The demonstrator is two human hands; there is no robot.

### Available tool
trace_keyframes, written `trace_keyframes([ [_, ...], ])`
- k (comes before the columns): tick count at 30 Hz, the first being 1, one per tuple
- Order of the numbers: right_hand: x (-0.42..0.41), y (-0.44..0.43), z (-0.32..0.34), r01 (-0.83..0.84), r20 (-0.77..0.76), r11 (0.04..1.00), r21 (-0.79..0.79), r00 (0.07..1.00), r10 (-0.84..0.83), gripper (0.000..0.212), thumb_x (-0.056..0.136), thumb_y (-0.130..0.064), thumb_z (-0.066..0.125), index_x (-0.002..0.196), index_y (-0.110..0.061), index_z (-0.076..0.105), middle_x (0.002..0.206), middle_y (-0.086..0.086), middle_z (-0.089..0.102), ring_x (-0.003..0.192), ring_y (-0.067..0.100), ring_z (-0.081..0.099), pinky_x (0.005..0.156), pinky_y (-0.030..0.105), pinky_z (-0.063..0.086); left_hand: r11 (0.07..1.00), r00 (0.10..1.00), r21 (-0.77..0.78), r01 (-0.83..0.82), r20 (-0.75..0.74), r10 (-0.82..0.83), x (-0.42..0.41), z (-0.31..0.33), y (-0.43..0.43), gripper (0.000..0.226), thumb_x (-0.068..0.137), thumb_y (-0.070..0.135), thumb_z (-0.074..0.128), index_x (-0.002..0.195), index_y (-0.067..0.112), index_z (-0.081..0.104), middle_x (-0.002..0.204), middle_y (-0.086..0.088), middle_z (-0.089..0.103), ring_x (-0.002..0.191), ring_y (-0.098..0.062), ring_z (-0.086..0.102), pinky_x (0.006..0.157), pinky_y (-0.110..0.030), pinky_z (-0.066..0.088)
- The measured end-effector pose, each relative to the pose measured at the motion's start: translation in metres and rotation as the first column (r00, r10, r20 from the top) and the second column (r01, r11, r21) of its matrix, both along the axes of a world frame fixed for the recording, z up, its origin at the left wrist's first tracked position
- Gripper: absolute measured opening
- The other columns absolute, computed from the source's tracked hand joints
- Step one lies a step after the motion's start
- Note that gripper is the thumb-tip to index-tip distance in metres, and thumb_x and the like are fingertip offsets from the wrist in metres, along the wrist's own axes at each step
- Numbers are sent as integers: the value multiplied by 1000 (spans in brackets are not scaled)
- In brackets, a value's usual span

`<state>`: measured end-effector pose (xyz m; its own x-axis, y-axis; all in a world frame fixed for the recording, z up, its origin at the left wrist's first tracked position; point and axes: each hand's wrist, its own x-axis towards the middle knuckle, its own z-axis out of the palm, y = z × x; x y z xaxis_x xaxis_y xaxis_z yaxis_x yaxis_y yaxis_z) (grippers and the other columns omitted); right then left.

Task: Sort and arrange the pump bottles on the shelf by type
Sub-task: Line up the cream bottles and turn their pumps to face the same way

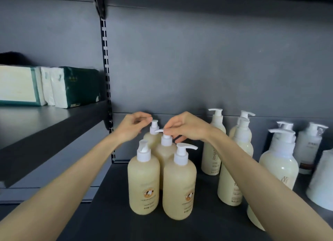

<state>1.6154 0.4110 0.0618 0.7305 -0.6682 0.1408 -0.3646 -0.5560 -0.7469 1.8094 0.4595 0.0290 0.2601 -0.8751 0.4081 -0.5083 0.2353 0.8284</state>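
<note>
Forearms (252, 177) flank tan-filled bottles (179, 186); left hand (133, 127), right hand (187, 127) pinch rear pumps (154, 125).

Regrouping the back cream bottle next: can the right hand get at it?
Likely yes: nothing stands between the right hand and the back cream bottle, though its fingers pinch a tan bottle's pump.

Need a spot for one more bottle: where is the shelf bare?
Bare shelf lies left of and in front of the tan bottles. A narrow strip separates them from the cream bottles. Right of that it is crowded.
</note>
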Motion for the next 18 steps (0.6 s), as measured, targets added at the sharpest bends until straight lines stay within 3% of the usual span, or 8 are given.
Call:
trace_keyframes([
  [4, 2, -10, 1, 64, 15, 995, -75, 998, -63, 13, 90, -11, 63, 98, -2, 67, 84, 6, 68, 72, 11, 63, 72, 32, 57, 997, 998, 46, 61, -14, -61, 7, -1, -10, 21, 95, 21, 53, 110, 10, 63, 112, -9, 67, 103, -18, 63, 82, -26, 50],
  [11, 2, -32, 2, 153, -6, 971, -181, 988, -156, 11, 89, -9, 63, 96, -1, 68, 88, 11, 68, 80, 20, 64, 70, 34, 59, 993, 996, 69, 91, -30, -89, 14, -2, -23, 15, 93, 16, 55, 103, 10, 65, 99, -5, 67, 87, -11, 63, 77, -21, 53],
  [15, 7, -47, -8, 251, 52, 941, -228, 968, -245, 13, 89, -9, 62, 95, 0, 69, 97, 18, 70, 93, 28, 65, 86, 42, 55, 990, 988, 76, 121, -102, -113, 12, -8, -26, 13, 94, 20, 54, 100, 12, 63, 96, -2, 66, 89, -13, 63, 84, -30, 51],
  [18, 10, -54, -16, 294, 121, 930, -219, 954, -273, 14, 89, -13, 61, 95, -3, 70, 95, 13, 71, 90, 23, 63, 89, 36, 51, 984, 978, 85, 155, -150, -141, 8, -13, -27, 14, 93, 25, 55, 97, 15, 64, 95, -7, 64, 84, -16, 57, 73, -28, 46],
])
